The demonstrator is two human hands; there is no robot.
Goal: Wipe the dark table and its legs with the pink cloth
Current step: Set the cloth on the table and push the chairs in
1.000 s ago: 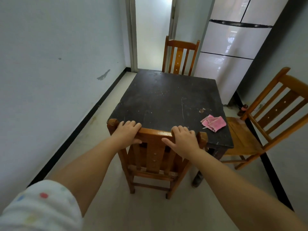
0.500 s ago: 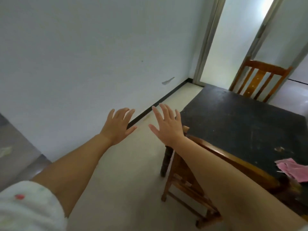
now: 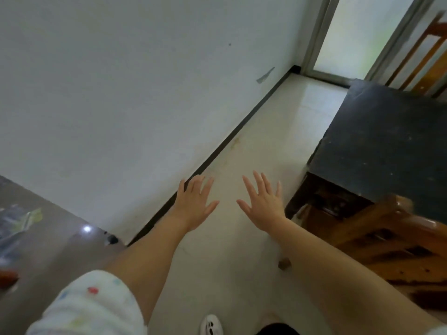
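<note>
Both hands [image 3: 196, 204] off the chair [image 3: 377, 240] back, fingers spread, above the floor [image 3: 278, 131].

Bare floor [image 3: 261, 146] lies open between wall [image 3: 121, 93] and dark table [image 3: 387, 146]; a wooden chair [image 3: 387, 240] blocks the right.

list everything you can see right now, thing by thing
dark table: 1, black, right side, partly cut off
wooden chair: 1, orange-brown, lower right, against the table's near edge
second wooden chair: 1, orange-brown, top right behind the table
wall: 1, white, left, black skirting along its foot
floor: pale tile, centre
doorway: 1, bright, top right
pink cloth: not in view
sleeve: 1, white with coloured dots, bottom left
left hand: open, empty, over the floor
right hand: open, empty, over the floor
</note>
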